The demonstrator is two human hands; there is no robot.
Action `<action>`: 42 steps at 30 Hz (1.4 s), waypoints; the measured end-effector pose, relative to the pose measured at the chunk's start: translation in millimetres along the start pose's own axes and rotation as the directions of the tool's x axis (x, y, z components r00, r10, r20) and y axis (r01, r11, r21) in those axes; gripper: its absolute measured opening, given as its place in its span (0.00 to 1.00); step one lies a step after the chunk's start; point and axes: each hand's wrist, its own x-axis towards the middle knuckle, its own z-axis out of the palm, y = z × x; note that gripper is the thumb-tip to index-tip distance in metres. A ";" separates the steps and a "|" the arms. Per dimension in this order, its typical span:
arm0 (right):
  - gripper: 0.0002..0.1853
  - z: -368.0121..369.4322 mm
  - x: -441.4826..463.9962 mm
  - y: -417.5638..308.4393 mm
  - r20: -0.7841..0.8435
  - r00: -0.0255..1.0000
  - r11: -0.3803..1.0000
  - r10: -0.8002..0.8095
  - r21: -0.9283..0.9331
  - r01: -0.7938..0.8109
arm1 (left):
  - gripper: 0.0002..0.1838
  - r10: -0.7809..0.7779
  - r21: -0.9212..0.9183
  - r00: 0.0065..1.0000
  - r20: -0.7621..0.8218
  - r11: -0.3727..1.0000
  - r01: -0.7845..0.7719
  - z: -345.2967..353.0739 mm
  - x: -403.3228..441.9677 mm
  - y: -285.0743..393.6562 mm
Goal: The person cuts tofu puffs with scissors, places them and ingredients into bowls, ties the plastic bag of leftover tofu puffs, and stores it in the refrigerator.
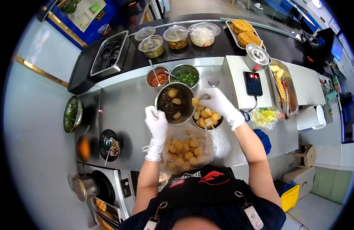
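My left hand (156, 122), in a white glove, grips the near left rim of a metal bowl (181, 122). Dark contents with several pale yellow pieces (176, 101) show inside it. Between the fingertips of my gloved right hand (216, 101) is a yellowish round piece of food (195, 102), at the bowl's right edge. A second metal bowl (210, 128), heaped with similar pieces (206, 116), sits below that hand. Closer to my body lies a clear plastic bag (208, 147) of round golden pieces (184, 151).
Behind the bowl stand a container of red-brown bits (160, 79) and one of chopped greens (188, 78), both with spoons. A black bowl (105, 142) is at left. To the right are a digital scale (254, 83) and a tray (293, 100) with tongs. Lidded tubs (176, 37) line the back ledge.
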 end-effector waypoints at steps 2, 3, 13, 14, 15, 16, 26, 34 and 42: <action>0.09 -15.1 -12.4 12.5 -0.022 0.995 0.994 0.095 0.055 -0.094 | 0.07 0.016 -0.024 0.999 -0.031 1.000 -0.017 -4.5 2.7 -1.2; 0.10 -16.6 -16.2 22.9 -0.049 0.990 0.991 0.133 0.027 -0.132 | 0.07 0.016 0.005 0.999 -0.032 1.000 -0.016 -7.6 4.4 -2.9; 0.09 22.2 -11.6 85.0 -0.113 0.989 0.955 0.091 -0.273 -0.119 | 0.08 0.016 -0.032 0.998 -0.055 0.999 -0.018 -9.1 13.5 -4.9; 0.08 21.9 -10.4 89.0 -0.141 0.986 0.949 0.088 -0.289 -0.126 | 0.08 0.010 -0.030 0.999 -0.052 0.999 -0.012 -8.7 12.9 -4.3; 0.08 20.9 -10.2 78.6 -0.165 0.983 0.943 0.084 -0.306 -0.132 | 0.08 0.004 -0.027 0.999 -0.053 1.000 -0.005 -9.1 12.6 -3.7; 0.08 20.8 -9.6 70.8 -0.185 0.979 0.937 0.080 -0.322 -0.138 | 0.08 0.009 -0.033 0.999 -0.053 0.999 -0.011 -9.8 12.2 -2.9; 0.11 56.9 12.6 -8.0 -0.171 0.820 0.709 -0.546 -0.616 0.344 | 0.07 0.010 -0.044 1.000 -0.012 0.999 -0.011 0.1 1.9 12.8; 0.25 87.1 42.0 6.0 -0.043 0.961 0.389 -0.275 -0.919 0.071 | 0.07 -0.049 -0.079 0.995 0.082 0.995 0.055 2.7 -14.2 31.1; 0.21 71.7 26.4 15.1 -0.167 0.889 0.759 -0.427 -0.600 0.252 | 0.07 -0.026 -0.067 0.997 0.069 0.997 0.031 3.8 -12.0 26.9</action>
